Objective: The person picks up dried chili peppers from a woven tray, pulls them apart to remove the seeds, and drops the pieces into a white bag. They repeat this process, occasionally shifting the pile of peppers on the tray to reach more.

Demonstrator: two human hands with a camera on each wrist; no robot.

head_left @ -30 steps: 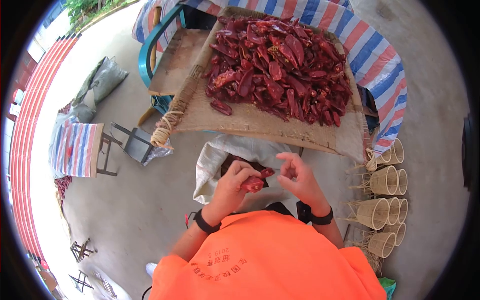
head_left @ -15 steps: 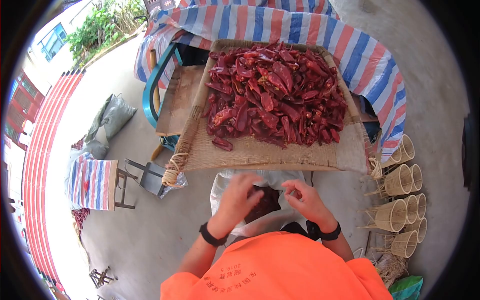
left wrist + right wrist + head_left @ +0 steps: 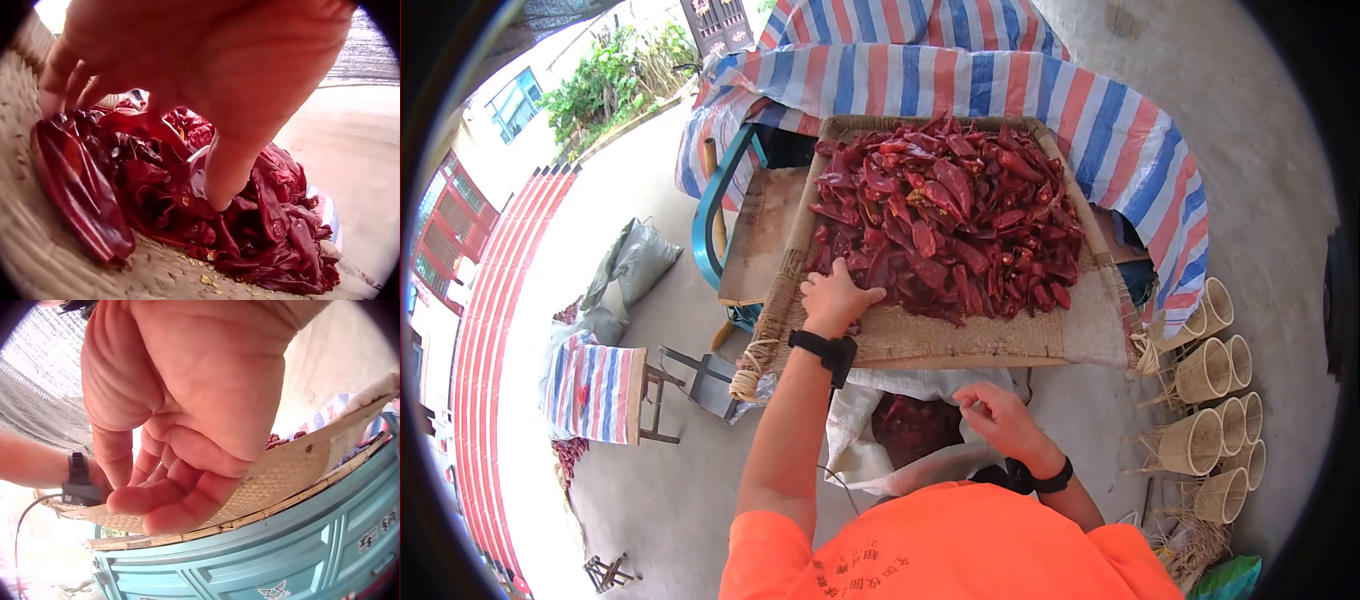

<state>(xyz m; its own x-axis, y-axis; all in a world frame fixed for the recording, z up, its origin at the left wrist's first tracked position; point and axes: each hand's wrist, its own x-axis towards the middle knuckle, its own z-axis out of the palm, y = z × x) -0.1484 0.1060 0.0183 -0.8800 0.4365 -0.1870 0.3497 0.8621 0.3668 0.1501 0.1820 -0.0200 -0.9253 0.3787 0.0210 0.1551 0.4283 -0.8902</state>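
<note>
A heap of dried red chilies [image 3: 945, 215] covers most of a woven tray [image 3: 940, 345]. My left hand [image 3: 837, 297] is at the heap's near left edge, thumb spread away from the fingers. In the left wrist view, the fingers [image 3: 81, 84] come down on the chilies [image 3: 169, 181] and the thumb tip is among them; one larger chili [image 3: 78, 187] lies under the fingertips. My right hand [image 3: 1003, 418], its fingers loosely bent and nothing in them, hovers over a white woven sack [image 3: 855, 425] that stands with its mouth wide, dark red pieces inside.
Striped tarpaulin [image 3: 1090, 120] hangs behind the tray, and a teal cabinet [image 3: 250, 562] with raised panels supports it. Stacked wicker baskets [image 3: 1200, 440] stand at the right. A small stool [image 3: 605, 390] under striped cloth and grey sacks [image 3: 645, 260] are at the left.
A second ago the left hand held a red chili over the sack; half a second ago it was there without it. It has since reached forward onto the heap. The right hand stays over the sack.
</note>
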